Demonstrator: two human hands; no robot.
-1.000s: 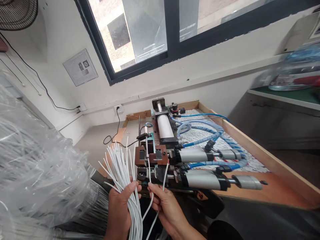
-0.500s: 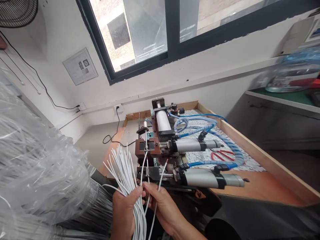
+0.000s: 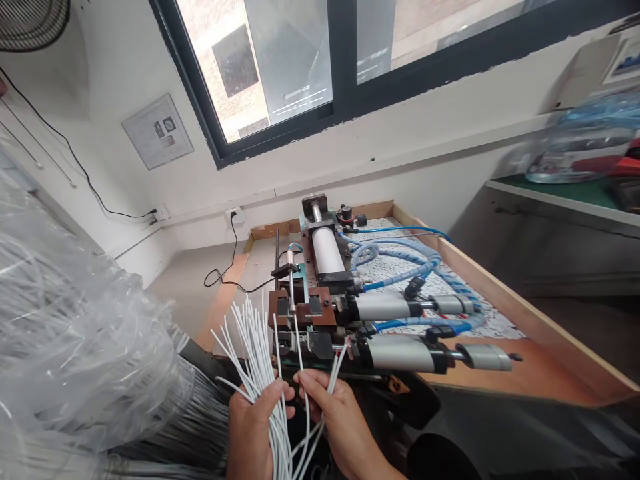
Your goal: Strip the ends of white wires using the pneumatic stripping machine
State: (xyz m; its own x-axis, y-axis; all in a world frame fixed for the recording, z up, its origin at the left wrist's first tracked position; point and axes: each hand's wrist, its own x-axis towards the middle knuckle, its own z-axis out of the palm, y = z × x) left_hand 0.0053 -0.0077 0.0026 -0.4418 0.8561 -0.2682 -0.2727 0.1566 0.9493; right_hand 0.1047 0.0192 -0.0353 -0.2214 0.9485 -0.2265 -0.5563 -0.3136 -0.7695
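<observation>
Head view: left hand (image 3: 253, 423) curled round a white wire bundle (image 3: 257, 360) just in front of the machine (image 3: 383, 308); right hand (image 3: 345, 420) pinching 1 wire (image 3: 299, 347), tip up by the brown block (image 3: 323, 315). Probably light, springy stuff, best gripped near the ends.

Daylight shows through the dark-framed window (image 3: 293, 67), set in a white wall (image 3: 300, 160). Left of the window are a notice (image 3: 157, 133) and, farther left, a caged fan (image 3: 33, 23). Below the window sits a socket (image 3: 241, 216); a green-topped shelf (image 3: 575, 192) juts below its right side.
</observation>
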